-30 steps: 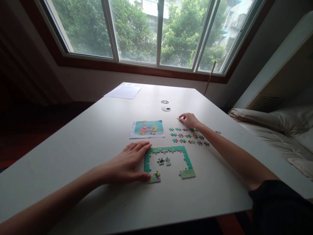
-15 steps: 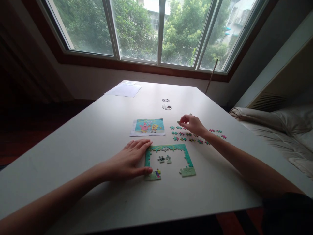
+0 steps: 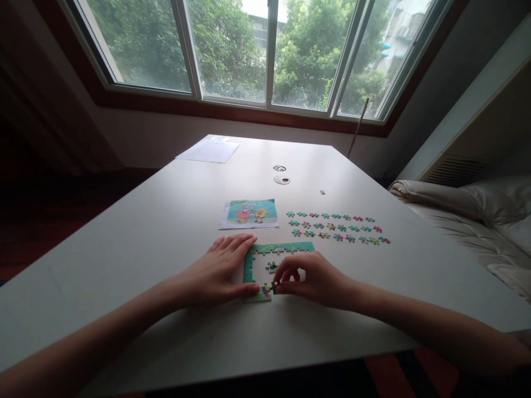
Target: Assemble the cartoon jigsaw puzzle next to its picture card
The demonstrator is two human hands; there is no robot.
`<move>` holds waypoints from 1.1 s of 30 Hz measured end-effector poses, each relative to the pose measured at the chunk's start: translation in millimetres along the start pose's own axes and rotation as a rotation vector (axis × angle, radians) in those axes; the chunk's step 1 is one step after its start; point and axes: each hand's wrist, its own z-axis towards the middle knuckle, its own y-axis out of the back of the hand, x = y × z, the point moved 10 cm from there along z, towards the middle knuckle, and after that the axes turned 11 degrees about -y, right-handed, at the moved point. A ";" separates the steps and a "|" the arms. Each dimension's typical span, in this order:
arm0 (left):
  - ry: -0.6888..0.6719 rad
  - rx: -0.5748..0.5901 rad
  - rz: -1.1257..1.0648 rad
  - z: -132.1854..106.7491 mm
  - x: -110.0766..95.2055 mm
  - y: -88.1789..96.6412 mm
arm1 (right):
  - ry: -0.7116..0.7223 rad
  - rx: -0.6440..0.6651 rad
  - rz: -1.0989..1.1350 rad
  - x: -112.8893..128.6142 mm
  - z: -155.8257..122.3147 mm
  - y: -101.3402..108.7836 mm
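A partly joined jigsaw frame [image 3: 286, 247] lies on the white table, its border mostly teal and green. My left hand [image 3: 219, 271] rests flat with its fingers stretched out along the frame's left side, the thumb on the lower left corner. Between the thumb and fingers of my right hand [image 3: 309, 279] is a dark green puzzle piece [image 3: 274, 287]. It is held at the right end of the lower left section, beside a piece with purple and yellow on it. Inside the frame sits a loose piece [image 3: 271, 266], and my right hand hides the frame's right side.
Several loose puzzle pieces [image 3: 341, 227] lie in rows to the right. Behind the frame is a cartoon picture sheet [image 3: 251, 213]. Farther back are two round discs [image 3: 282, 179], a small piece [image 3: 322, 192] and white paper [image 3: 209, 150]. A padded cushion [image 3: 448, 215] borders the table's right.
My right hand has come from the rows of loose pieces down to the frame's lower edge, bringing a puzzle piece with it. My left hand stays in place.
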 end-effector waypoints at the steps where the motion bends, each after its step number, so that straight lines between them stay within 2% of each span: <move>1: -0.004 -0.008 0.008 0.2 0.2 0.1 | 0.010 0.001 0.001 0.0 1.0 -2.8; 4: -0.007 -0.020 0.026 0.2 1.3 -0.5 | 0.030 0.000 -0.037 -1.0 2.4 -8.2; 11: -0.014 -0.018 0.039 -0.2 0.2 -0.8 | 0.069 -0.053 -0.190 4.0 -2.1 -4.9; 20: -0.002 0.009 0.025 0.4 0.4 -2.2 | 0.209 -0.089 -0.258 15.3 -8.8 -7.1; 27: -0.013 -0.030 0.017 0.1 1.0 -1.1 | 0.279 -0.111 -0.386 20.8 -13.7 -12.9; 33: -0.011 -0.010 0.025 0.9 -0.3 -1.3 | 0.290 -0.107 -0.369 21.7 -15.8 -9.3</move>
